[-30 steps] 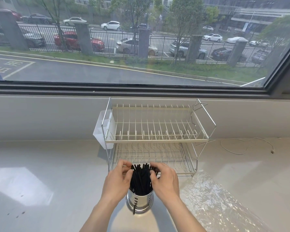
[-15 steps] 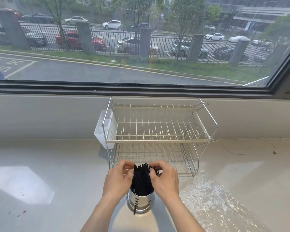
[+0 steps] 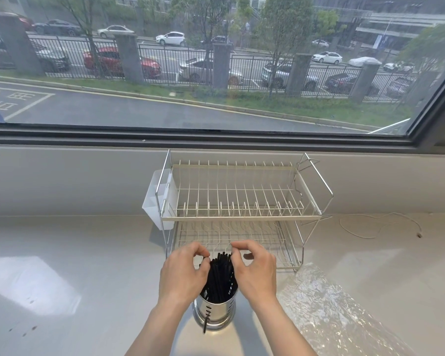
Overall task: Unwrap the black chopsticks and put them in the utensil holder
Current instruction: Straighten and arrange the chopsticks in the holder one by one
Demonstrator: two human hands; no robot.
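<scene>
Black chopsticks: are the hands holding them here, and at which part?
Both hands, left and right, pinch the chopsticks near their top ends; the lower ends stand inside the metal holder.

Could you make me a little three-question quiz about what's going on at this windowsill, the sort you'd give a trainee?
1. True or false: the black chopsticks stand inside the shiny metal utensil holder.
2. Where does the clear plastic wrap lie? A) on the dish rack's top tier B) on the counter to the right of the holder C) inside the holder
3. Fill in: the left hand and right hand are at the chopsticks' ____ ends.

Key:
1. True.
2. B.
3. Top; the fingers of both hands curl around the tips, and both tiers of the dish rack behind are bare.
</scene>
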